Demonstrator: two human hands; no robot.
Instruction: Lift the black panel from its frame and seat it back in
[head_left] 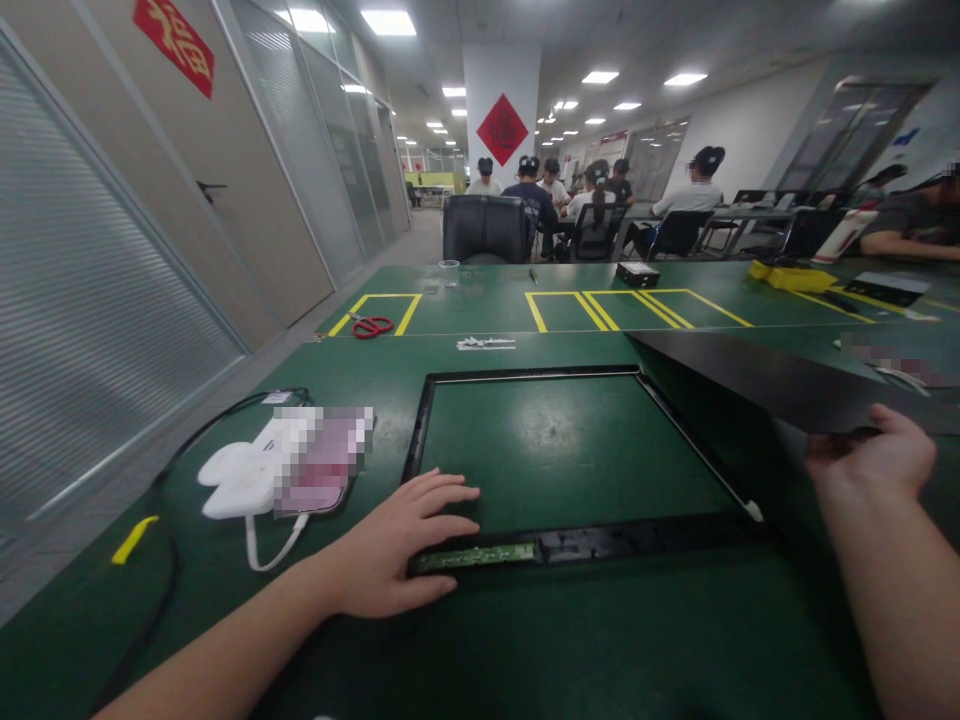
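Observation:
A black rectangular frame [525,375] lies flat on the green table [570,640], with a narrow green circuit strip [476,557] along its near edge. My left hand [397,550] rests on the frame's near left corner, fingers stretched out flat. My right hand [874,460] is at the right, fingers closed on the edge of a large dark flat panel [780,375], which is held tilted above the table beside the frame.
A white device with a cable [240,480] lies left of the frame. Red scissors [371,326] sit in a yellow-taped box farther back. A small white strip [486,344], a black box [637,272] and yellow items [791,276] lie beyond. Several people sit at far tables.

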